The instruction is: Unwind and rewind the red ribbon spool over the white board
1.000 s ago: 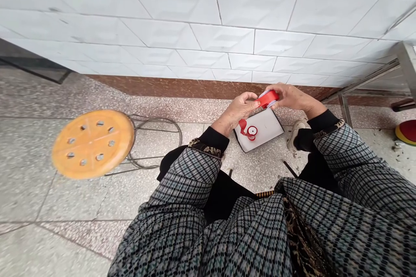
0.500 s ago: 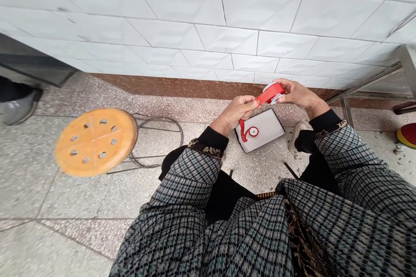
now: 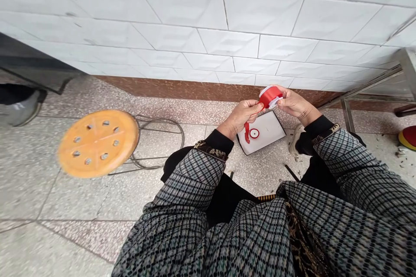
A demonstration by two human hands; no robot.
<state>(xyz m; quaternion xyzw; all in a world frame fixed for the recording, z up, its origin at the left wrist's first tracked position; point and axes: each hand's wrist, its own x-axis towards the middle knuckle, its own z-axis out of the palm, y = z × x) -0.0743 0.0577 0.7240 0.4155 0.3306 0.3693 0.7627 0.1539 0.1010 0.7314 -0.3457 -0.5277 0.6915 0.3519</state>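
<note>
Drawing closer together since earlier frame: bare left hand point(image 3: 238, 117) pinching narrow red ribbon tail point(image 3: 247, 132), bare right hand point(image 3: 294, 106) wrapped around white-flanged red ribbon spool point(image 3: 269, 97), held above white black-edged card point(image 3: 271, 127); ribbon handling apparently underway, steady tension seemingly needed next.

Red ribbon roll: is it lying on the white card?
No, the red ribbon roll is held between the left hand and right hand, above the white card.
</note>
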